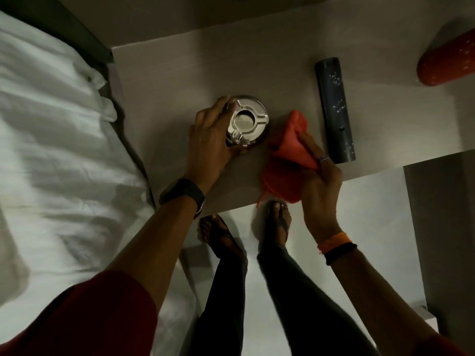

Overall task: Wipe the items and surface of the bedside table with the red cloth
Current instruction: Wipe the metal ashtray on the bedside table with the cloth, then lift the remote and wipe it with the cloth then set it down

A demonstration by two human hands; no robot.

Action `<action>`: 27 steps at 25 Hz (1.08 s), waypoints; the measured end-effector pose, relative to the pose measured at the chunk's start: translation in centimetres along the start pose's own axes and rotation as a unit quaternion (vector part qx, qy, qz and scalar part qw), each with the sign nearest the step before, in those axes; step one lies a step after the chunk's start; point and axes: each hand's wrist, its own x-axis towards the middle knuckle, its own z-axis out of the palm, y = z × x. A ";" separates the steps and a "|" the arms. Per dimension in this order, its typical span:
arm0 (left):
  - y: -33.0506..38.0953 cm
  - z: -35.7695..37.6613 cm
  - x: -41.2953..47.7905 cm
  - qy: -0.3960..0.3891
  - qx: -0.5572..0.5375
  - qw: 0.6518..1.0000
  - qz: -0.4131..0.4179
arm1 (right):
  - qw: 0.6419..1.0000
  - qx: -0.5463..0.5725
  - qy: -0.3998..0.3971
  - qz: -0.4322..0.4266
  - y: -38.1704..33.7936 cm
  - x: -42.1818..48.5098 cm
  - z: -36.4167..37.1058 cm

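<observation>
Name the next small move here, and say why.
Probably bring the red cloth, bunched in the right hand, across onto the metal ashtray. The left hand already steadies the ashtray from its side, and the cloth sits just beside it.

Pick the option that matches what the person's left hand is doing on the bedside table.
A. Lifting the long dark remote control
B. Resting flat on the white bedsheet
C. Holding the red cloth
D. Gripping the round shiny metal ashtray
D: the left hand is wrapped around the side of the round shiny metal ashtray, while the right hand clutches the bunched red cloth and the long dark remote control lies untouched.
</observation>
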 end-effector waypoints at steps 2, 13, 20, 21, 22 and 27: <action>0.3 -0.4 -0.4 -0.023 0.017 1.000 -0.008 | 0.992 0.083 0.042 0.085 -2.3 0.5 -0.8; 14.4 6.0 1.8 0.053 -0.358 0.913 -0.187 | 0.988 0.042 0.128 0.075 -7.2 7.3 -14.4; 21.1 9.6 7.7 -0.040 -0.422 0.859 -0.287 | 0.980 -0.191 -0.049 0.041 -2.8 13.1 -13.4; 21.6 10.1 8.1 -0.039 -0.418 0.864 -0.277 | 0.984 -0.167 -0.044 0.043 -2.7 13.5 -13.2; 22.0 10.6 8.2 -0.031 -0.405 0.876 -0.261 | 0.988 -0.136 -0.044 0.056 -2.7 13.8 -13.2; 22.6 11.5 7.2 -0.007 -0.372 0.910 -0.186 | 0.991 -0.009 -0.065 0.118 -3.9 14.5 -14.1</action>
